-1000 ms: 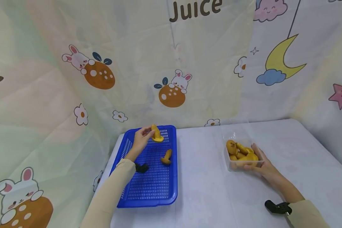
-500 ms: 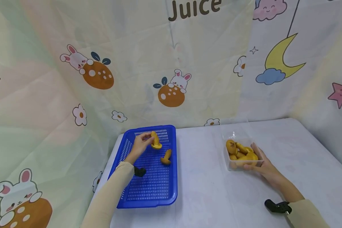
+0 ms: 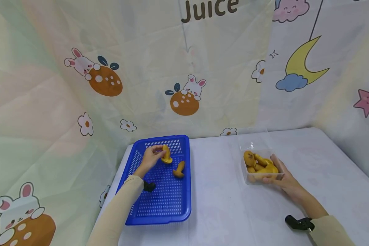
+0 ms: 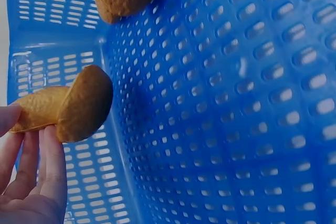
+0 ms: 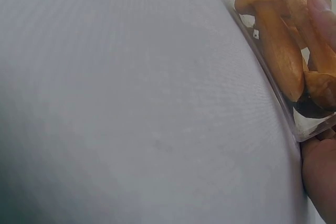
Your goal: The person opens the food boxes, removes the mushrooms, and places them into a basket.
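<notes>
My left hand (image 3: 150, 159) pinches a yellow-brown mushroom (image 3: 166, 155) by its stem, thumb against fingers, cap downward, over the far part of a blue perforated basket (image 3: 160, 206). In the left wrist view the cap (image 4: 86, 106) hangs close to the basket; whether it touches cannot be told. A second mushroom (image 3: 179, 170) lies in the basket by its right wall. On the right, my right hand (image 3: 286, 179) holds a clear plastic box (image 3: 248, 181) at its right front corner, thumb at the front. Several mushrooms (image 5: 278, 51) fill that box.
The box's transparent lid (image 3: 253, 138) stands raised at its back. A white cloth (image 3: 218, 191) covers the table between basket and box. Printed curtains (image 3: 147, 68) hang behind and at the sides. Black devices (image 3: 299, 223) sit at both wrists.
My left hand has lowered the mushroom toward the basket floor and slightly nearer to me. My right hand and the box have stayed in place.
</notes>
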`<state>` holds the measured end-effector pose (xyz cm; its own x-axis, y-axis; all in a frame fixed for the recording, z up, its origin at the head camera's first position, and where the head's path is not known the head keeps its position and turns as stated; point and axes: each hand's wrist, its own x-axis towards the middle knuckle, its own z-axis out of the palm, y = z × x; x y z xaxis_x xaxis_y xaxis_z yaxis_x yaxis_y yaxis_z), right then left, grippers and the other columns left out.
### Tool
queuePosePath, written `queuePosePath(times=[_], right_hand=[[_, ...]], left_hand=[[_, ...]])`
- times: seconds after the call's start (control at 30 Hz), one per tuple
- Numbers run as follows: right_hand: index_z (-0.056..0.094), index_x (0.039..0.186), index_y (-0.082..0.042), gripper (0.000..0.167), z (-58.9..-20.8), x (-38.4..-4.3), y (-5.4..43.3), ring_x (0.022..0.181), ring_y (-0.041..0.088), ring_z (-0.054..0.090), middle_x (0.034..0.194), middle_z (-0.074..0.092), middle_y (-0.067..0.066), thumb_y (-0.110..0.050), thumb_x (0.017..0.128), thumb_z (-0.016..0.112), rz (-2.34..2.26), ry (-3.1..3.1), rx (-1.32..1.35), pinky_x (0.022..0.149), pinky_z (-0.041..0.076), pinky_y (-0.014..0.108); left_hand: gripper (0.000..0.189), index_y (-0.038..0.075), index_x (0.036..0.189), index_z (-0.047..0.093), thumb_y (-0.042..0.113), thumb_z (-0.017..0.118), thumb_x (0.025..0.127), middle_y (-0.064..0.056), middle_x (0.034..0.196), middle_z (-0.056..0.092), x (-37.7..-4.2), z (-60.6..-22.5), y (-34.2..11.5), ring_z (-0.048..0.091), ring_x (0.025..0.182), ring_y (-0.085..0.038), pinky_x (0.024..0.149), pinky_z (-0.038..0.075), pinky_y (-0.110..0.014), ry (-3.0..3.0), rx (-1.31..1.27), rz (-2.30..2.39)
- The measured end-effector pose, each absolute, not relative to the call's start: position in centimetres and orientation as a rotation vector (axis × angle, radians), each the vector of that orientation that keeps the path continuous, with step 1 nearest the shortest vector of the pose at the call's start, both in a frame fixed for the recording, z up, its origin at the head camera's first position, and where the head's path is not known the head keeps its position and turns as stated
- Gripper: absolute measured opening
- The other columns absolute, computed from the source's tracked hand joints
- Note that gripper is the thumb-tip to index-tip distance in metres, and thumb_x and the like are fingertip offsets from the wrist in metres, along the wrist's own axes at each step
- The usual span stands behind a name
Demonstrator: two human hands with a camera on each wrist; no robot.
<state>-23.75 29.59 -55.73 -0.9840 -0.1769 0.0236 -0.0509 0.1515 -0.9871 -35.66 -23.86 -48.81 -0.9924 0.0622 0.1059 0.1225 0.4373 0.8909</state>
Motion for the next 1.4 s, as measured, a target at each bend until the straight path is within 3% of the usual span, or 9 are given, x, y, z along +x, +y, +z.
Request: queuePosePath(times=[0.33,1.1,1.4], right_hand=[[-0.010,0.160,-0.019,0.107,-55.9,-23.9,29.8,0.147,0.035,-0.019,0.165,-0.013,0.012,-0.005,0.091,0.071,-1.995,2.304,-0.271,0.109,-0.012,0.069],[-0.010,0.160,-0.022,0.107,-56.0,-24.0,30.1,0.147,0.034,-0.020,0.165,-0.016,0.011,-0.008,0.092,0.072,-1.974,2.315,-0.244,0.110,-0.012,0.068],[-0.010,0.160,-0.020,0.108,-55.9,-23.9,29.8,0.147,0.035,-0.019,0.165,-0.014,0.012,-0.006,0.091,0.072,-1.987,2.306,-0.259,0.109,-0.014,0.068]], left_hand=[[0.028,-0.004,0.123,0.065,0.007,0.065,0.098,-0.019,0.124,0.065,-36.0,-48.1,-24.3,0.060,0.118,-0.034,0.103,0.048,-0.045,-2.609,-0.176,-1.533],[0.028,0.002,0.125,0.065,0.015,0.064,0.099,-0.013,0.123,0.067,-36.7,-45.6,-23.3,0.062,0.115,-0.028,0.103,0.048,-0.043,-2.542,-0.207,-1.507],[0.030,0.003,0.126,0.064,0.014,0.066,0.098,-0.012,0.124,0.066,-36.7,-43.4,-20.7,0.061,0.116,-0.026,0.103,0.048,-0.042,-2.487,-0.406,-1.606]])
